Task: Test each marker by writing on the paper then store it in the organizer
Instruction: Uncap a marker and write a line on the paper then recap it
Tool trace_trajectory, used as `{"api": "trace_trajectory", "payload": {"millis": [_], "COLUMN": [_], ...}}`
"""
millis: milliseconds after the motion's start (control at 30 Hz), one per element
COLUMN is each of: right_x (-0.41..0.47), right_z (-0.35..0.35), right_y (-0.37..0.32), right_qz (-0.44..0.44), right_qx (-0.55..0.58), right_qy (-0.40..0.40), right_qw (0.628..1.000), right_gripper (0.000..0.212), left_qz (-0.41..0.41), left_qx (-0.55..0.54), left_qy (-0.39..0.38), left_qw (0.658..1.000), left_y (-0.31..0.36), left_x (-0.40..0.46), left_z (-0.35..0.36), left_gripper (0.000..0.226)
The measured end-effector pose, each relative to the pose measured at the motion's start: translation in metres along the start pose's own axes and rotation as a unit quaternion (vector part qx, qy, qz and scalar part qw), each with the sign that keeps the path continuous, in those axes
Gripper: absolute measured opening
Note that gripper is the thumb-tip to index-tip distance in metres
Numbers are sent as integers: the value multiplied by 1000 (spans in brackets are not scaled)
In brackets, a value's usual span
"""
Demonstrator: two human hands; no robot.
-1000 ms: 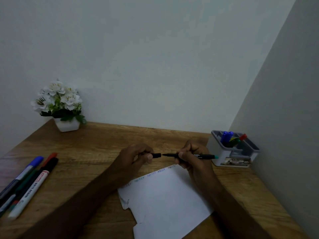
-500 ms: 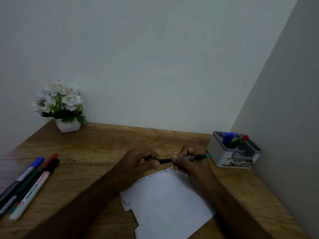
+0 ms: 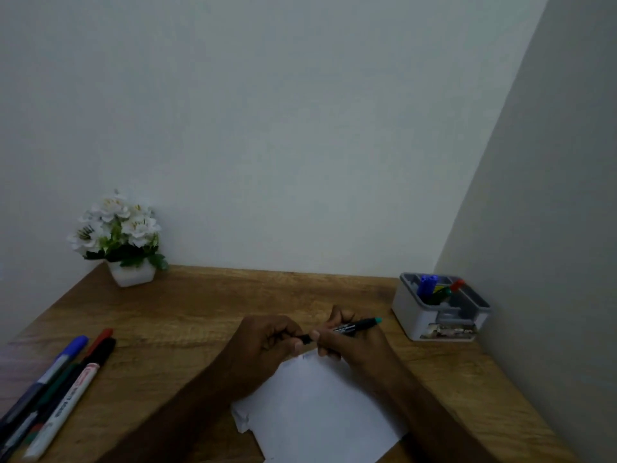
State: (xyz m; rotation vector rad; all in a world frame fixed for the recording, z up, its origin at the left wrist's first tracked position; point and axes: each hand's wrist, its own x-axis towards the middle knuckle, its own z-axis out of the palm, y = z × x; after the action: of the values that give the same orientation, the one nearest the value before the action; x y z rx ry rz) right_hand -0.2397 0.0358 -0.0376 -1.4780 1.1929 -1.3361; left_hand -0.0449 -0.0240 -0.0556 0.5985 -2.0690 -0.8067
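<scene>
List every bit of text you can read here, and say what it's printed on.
None can be read with certainty.
White marker at the left: dark lettering along the barrel, too blurred to read.
Black marker held in the hands: pale print on the barrel, too small to read.
Organizer: a label on its front face, illegible.
Paper: no writing is visible on the part that shows.

home desk corner: wooden desk (image 3: pixel 200 305), flower pot (image 3: pixel 132 275).

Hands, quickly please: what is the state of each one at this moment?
Left hand: closed, pinching the cap at the marker's tip end.
Right hand: closed around the black marker with the teal end.
</scene>
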Motion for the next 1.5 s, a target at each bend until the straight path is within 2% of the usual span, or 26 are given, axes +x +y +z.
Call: {"api": "trace_trajectory", "payload": {"millis": [100, 200, 267, 333, 400, 500, 600, 667, 767, 900, 1233, 1500], "right_x": [-2, -6, -10, -17, -24, -30, -36, -42, -47, -32, 8, 30], "right_z": [3, 2, -7, -23, -44, -88, -141, -169, -192, -202, -198, -188], "right_y": [-2, -9, -14, -21, -33, -54, -71, -78, -89, -100, -107, -91], "right_qz": [0, -34, -36, -27, -29, -63, -65, -60, -33, -60, -3, 44], "right_qx": [17, -18, -20, 7, -4, -133, -331, -414, -457, -500, -506, -494], "right_qy": [7, 17, 33, 72, 134, 221, 269, 264, 241, 218, 137, 113], "right_qw": [1000, 999, 999, 997, 991, 964, 902, 869, 856, 836, 852, 861], "right_gripper": [24, 8, 14, 17, 15, 15, 19, 20, 25, 9, 10, 19], "left_qz": [-24, -56, -75, -84, -74, -45, -19, 2, 18, 13, -21, -34], "left_qx": [0, -58, -81, -65, 13, 69, 110, 137, 175, 212, 237, 234], "left_qy": [13, 51, 56, 42, 29, 2, -49, -80, -103, -119, -147, -142], "left_qw": [1000, 995, 992, 993, 997, 997, 993, 987, 979, 970, 960, 961], "left_y": [14, 31, 44, 54, 63, 78, 96, 106, 109, 104, 90, 80], "left_x": [5, 8, 10, 17, 31, 61, 96, 118, 140, 149, 155, 158], "left_z": [-4, 3, 12, 19, 24, 38, 58, 71, 86, 96, 94, 92], "left_gripper": [11, 12, 8, 9, 9, 9, 15, 18, 16, 18, 20, 20]}}
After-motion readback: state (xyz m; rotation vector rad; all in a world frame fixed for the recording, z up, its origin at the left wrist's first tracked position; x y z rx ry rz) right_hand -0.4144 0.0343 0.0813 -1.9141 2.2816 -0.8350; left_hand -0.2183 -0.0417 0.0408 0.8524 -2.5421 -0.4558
